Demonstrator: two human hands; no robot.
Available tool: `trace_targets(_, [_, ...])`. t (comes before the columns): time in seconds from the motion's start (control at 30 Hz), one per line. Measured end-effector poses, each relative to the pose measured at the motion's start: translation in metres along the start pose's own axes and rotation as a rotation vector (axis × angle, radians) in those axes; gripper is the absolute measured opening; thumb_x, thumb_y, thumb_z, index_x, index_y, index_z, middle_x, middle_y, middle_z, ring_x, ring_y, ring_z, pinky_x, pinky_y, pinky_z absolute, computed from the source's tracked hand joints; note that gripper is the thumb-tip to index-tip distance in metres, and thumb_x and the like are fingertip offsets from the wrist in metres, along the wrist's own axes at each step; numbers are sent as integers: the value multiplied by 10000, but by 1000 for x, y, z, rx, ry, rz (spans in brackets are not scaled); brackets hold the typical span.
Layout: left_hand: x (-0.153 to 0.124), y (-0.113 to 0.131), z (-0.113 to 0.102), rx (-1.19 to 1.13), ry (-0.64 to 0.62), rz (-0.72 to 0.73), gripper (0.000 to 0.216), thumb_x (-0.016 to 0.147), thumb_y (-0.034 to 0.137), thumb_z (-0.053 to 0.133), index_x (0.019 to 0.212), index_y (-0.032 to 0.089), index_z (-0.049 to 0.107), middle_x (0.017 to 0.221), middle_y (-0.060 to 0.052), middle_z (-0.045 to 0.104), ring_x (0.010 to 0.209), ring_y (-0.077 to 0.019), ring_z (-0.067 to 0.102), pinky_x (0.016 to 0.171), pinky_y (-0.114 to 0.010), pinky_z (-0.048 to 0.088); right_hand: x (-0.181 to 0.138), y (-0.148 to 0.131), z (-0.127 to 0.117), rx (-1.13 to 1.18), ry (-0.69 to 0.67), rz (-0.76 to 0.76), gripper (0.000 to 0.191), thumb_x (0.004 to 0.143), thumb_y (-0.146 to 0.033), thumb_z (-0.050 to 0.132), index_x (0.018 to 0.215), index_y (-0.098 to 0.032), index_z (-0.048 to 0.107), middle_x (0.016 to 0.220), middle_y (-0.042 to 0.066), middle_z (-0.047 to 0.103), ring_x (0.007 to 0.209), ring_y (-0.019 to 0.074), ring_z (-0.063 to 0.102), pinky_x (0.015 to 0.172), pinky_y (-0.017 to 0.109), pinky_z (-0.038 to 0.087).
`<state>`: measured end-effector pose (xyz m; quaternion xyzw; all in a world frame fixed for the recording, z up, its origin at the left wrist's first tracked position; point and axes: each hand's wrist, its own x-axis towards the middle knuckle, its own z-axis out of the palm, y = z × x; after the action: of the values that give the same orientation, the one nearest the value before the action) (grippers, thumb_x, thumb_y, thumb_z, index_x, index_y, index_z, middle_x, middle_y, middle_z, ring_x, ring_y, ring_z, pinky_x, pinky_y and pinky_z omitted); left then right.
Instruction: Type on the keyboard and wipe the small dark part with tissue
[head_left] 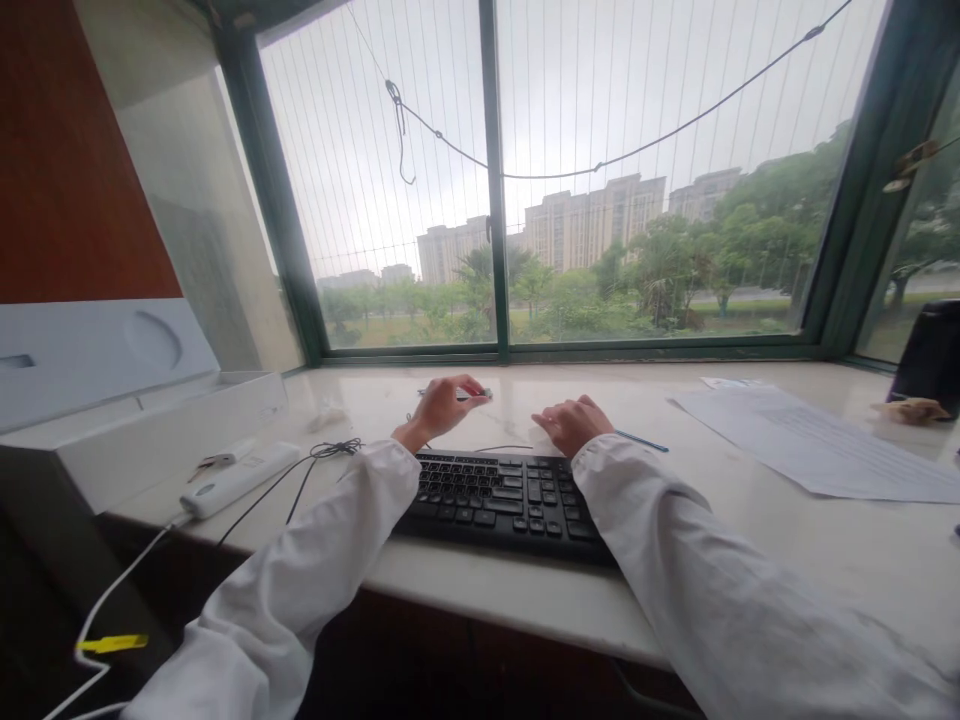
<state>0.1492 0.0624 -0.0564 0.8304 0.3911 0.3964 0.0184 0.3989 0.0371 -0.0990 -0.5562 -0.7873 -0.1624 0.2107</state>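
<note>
- fingers of left hand (pixel 442 408) curl at small object (pixel 488 393), grip unclear
- right hand (pixel 576 424) farther right, fingers bent, hold unclear
- keyboard (pixel 487 500) nearer, long axis left-right

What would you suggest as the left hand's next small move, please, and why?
Perhaps the left hand should gently close its thumb and fingers on the small object beyond the keyboard: the fingers are curved beside that object, though whether they already touch it is unclear.
</note>
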Motion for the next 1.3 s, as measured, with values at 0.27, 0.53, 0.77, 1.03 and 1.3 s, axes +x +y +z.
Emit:
trace_targets(0.27, [-22,-55,-120,147,-618,-202,382,705,520,725,884,185,762,862,-52,732,511,-89,550,479,-194,385,2,-3,0,-39,-136,-17,487,971,-437,332,811,-202,729,854,102,751,818,204,656,866,364,316])
trace_targets(0.53, [-59,-90,-155,223,-847,-330,298,614,408,813,837,211,797,772,-47,732,578,-118,561,518,-203,378,2,-5,0,-59,-209,4,477,960,-438,333,842,-208,734,876,102,753,857,219,661,881,374,309])
trace_targets(0.77, [-69,-101,-144,226,-797,-364,276,606,391,828,813,209,804,710,-44,726,591,-129,573,563,-220,401,2,-4,2,-33,-223,26,467,951,-452,346,838,-219,735,878,99,754,855,217,658,892,376,305])
trace_targets(1.03, [-66,-104,-145,213,-823,-287,266,639,425,814,823,233,801,800,-51,752,748,-171,645,695,-244,437,2,-4,1,-24,-243,30,463,953,-445,345,864,-221,740,901,100,755,873,219,658,906,376,300])
trace_targets(1.3, [-66,-106,-144,177,-888,-283,239,691,403,770,823,205,785,715,-34,716,480,-87,513,482,-200,375,1,-4,3,-18,-241,36,456,948,-441,350,851,-228,742,889,96,755,878,219,659,914,378,298])
